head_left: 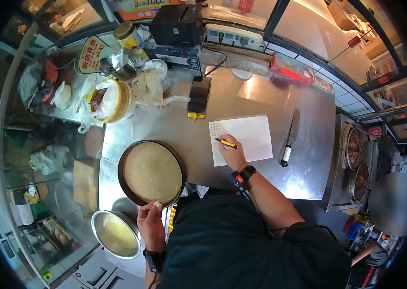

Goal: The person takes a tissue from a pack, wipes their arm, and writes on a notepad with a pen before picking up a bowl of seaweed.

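My right hand (233, 155) is closed around a yellow-and-black pen (227, 143), its tip on a sheet of gridded paper (254, 139). Several short lines of writing show at the sheet's upper left. My left hand (150, 222) pinches a small whitish lump (158, 205) at the near rim of a round dark-sided pan (121, 180). A smooth beige layer (151, 172), like dough or batter, fills that pan. Just left of my left hand stands a metal bowl (96, 226) with pale yellow contents (119, 232).
A knife (291, 137) lies right of the paper. Beyond it are a dark device (199, 95), a black printer (177, 25), a red-rimmed plastic box (290, 72) and a power strip (235, 35). A lined yellow container (112, 101) stands back left, steamer baskets (356, 149) right. Another person (376, 255) is at lower right.
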`<action>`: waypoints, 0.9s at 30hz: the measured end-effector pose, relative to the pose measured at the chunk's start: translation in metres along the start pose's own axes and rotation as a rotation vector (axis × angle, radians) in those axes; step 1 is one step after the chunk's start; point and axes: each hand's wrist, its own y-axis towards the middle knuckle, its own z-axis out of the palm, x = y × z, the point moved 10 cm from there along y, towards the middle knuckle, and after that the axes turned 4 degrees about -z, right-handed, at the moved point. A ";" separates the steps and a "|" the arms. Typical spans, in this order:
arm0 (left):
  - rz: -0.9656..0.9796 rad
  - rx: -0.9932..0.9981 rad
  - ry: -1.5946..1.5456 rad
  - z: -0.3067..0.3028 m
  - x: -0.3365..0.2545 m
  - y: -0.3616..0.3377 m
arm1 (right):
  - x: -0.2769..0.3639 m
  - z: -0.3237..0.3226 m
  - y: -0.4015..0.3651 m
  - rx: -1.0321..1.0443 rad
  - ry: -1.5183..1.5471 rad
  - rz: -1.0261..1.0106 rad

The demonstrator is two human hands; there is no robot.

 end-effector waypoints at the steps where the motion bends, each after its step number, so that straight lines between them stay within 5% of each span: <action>1: 0.002 0.002 0.001 0.000 -0.001 0.000 | 0.002 0.002 0.000 0.017 -0.032 -0.014; 12: -0.017 -0.014 0.026 0.000 0.000 0.004 | 0.005 0.007 0.003 0.029 -0.115 -0.085; 18: -0.016 -0.020 0.028 -0.001 0.004 0.005 | -0.004 0.007 0.008 0.042 -0.085 0.078; 27: -0.037 -0.023 0.005 0.002 0.010 0.004 | 0.007 0.010 0.006 0.061 -0.170 -0.062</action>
